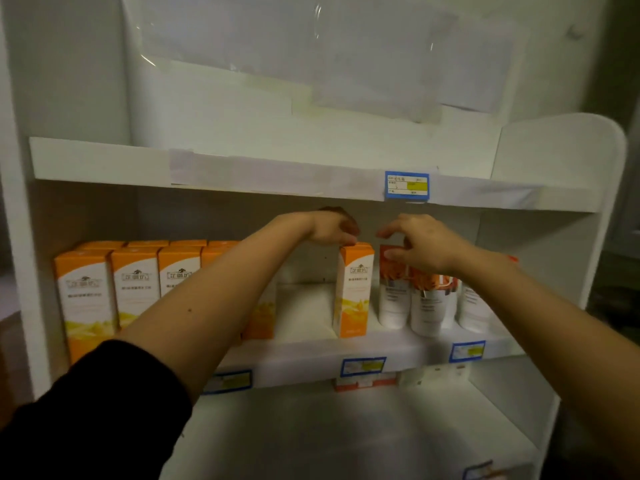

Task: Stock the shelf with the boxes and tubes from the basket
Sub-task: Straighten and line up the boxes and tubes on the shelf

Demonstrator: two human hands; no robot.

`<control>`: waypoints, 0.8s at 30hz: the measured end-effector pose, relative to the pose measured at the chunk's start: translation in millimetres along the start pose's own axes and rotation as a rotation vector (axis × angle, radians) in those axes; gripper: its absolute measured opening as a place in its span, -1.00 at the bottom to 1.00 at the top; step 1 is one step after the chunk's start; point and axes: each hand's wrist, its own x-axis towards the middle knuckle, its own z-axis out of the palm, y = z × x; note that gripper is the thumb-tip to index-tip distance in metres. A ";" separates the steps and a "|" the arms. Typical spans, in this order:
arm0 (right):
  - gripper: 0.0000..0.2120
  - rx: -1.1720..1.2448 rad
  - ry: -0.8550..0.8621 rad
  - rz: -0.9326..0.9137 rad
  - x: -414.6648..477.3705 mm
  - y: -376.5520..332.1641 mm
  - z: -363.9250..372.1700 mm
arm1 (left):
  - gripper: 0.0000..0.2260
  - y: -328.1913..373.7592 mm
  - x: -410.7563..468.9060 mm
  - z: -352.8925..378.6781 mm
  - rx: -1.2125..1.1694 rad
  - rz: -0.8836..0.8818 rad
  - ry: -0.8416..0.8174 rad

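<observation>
On the middle shelf (311,355) of a white unit stands a lone orange-and-white box (354,292), upright. My left hand (332,228) grips its top from above. To its right stand several white tubes with orange caps (429,303). My right hand (419,247) hovers over the tube tops, fingers spread, fingertips touching or just above a cap. A row of matching orange boxes (114,289) fills the left side of the same shelf, partly hidden by my left forearm. The basket is out of view.
A gap of bare shelf (304,306) lies between the box row and the lone box. The top shelf (242,174) carries a blue price tag (407,187). Blue tags line the middle shelf's front lip. An orange-edged box (363,384) sits on the lower shelf.
</observation>
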 end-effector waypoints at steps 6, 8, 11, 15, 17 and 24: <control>-0.57 0.005 -0.041 -0.028 0.3 -3.7 4.5 | -0.62 2.4 12.2 -1.9 -0.083 -0.048 -0.132; -0.59 -0.003 -0.047 -0.042 1.7 -6.3 5.6 | -0.57 1.7 14.6 -3.3 -0.091 -0.085 -0.165; -0.62 -0.018 -0.079 -0.056 4.5 -9.5 8.9 | -0.58 1.7 13.4 -4.2 -0.026 -0.079 -0.159; -0.62 -0.077 -0.057 -0.074 6.8 -11.8 15.5 | -0.58 -10.2 1.6 -13.2 -0.018 -0.097 -0.120; -0.62 -0.097 -0.037 -0.078 9.2 -13.3 18.0 | -0.55 -21.2 -6.1 -19.6 -0.039 -0.140 -0.110; -0.65 -0.078 -0.043 -0.030 21.7 -21.5 23.4 | -0.58 -51.7 -35.1 -21.9 -0.119 -0.274 -0.036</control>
